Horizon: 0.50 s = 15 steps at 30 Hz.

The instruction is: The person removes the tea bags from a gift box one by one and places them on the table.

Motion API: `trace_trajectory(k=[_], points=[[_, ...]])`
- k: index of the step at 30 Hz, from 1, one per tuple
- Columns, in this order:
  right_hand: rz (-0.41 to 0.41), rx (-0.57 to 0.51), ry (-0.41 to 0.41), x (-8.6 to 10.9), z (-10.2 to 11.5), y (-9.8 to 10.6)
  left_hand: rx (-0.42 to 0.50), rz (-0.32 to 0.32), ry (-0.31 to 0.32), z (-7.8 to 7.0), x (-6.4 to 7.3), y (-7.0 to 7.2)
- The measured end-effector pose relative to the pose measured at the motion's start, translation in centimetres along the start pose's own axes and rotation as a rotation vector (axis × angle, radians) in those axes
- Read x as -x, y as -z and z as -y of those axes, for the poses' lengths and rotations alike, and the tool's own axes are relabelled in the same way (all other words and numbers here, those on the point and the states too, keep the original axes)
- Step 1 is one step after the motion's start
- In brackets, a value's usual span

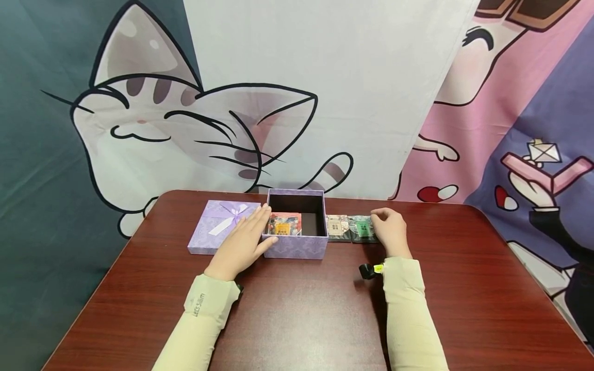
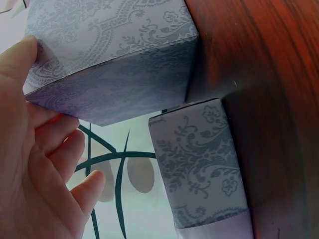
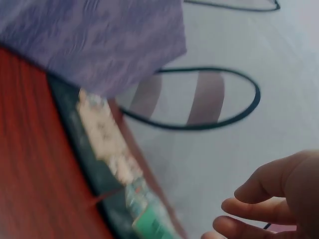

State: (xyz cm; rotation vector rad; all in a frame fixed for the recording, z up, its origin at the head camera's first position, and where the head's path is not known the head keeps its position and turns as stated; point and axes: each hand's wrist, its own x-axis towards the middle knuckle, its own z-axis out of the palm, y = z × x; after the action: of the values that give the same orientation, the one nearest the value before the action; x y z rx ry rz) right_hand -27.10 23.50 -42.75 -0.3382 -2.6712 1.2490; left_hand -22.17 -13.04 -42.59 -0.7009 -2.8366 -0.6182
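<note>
A purple patterned gift box (image 1: 295, 247) stands without its lid on the table. Inside it, at the left, lies a small red-and-orange printed packet (image 1: 284, 224). My left hand (image 1: 242, 242) rests against the box's left side; in the left wrist view the thumb (image 2: 21, 59) touches one face and the fingers extend along another. Right of the box lie a beige packet (image 1: 338, 228) and a dark packet with a green label (image 1: 362, 229). My right hand (image 1: 391, 231) is by the green-labelled packet's right end, fingers bent; the right wrist view shows nothing held in the visible fingers (image 3: 259, 211).
The box's purple lid (image 1: 204, 225) with a ribbon bow lies left of the box. Everything is on a brown wooden table (image 1: 315, 309), near its far edge. A cloth backdrop (image 1: 297, 46) with cartoon drawings hangs behind it.
</note>
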Motion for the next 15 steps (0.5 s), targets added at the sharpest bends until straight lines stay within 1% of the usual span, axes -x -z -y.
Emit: trace_trajectory(k=[2,7,15], points=[[0.005,-0.005,0.022,0.4,0.8,0.1,0.001,-0.001,-0.002,0.0,0.0,0.0],[0.001,-0.021,0.114,1.2,2.7,-0.2,0.001,-0.003,-0.003,0.0,0.0,-0.1],[0.013,-0.127,0.228,2.8,5.5,-0.8,-0.003,-0.007,-0.007,0.0,0.0,0.0]])
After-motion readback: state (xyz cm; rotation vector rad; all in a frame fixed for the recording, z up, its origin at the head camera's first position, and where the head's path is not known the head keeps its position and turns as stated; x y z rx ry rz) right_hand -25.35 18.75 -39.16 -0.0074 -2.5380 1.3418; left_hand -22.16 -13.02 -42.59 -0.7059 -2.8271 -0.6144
